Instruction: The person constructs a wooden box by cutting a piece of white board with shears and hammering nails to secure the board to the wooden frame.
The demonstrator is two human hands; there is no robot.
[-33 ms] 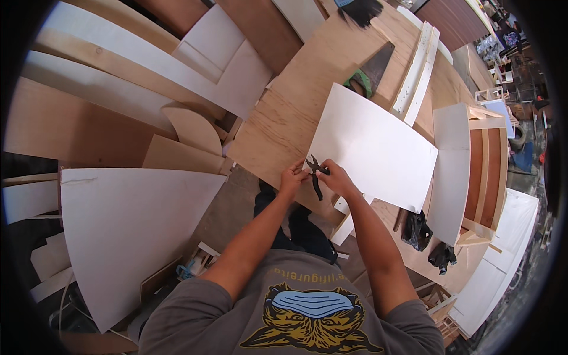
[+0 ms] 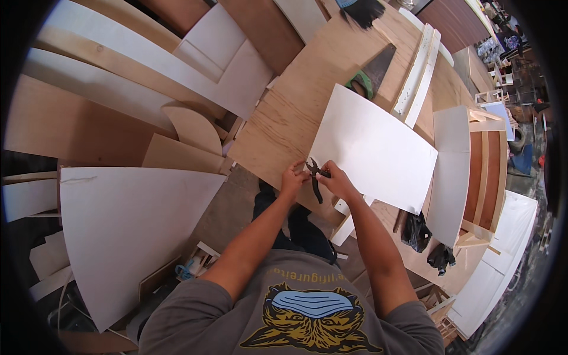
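A pair of dark pliers (image 2: 316,188) is in my right hand (image 2: 335,179), jaws pointing away from me and one handle hanging down toward my body. My left hand (image 2: 292,179) is just left of the pliers, its fingers bent together beside the jaws. Whatever lies between those fingertips is too small to make out. Both hands are at the near left corner of a white panel (image 2: 376,145), which rests on a plywood work surface (image 2: 281,112).
Beyond the panel lie a green-handled handsaw (image 2: 378,66), white wooden strips (image 2: 417,74) and a dark-bristled brush (image 2: 361,12). Black plastic bags (image 2: 417,232) sit at the right edge. Boards (image 2: 130,77) crowd the left, with a large white panel (image 2: 133,231) nearer me.
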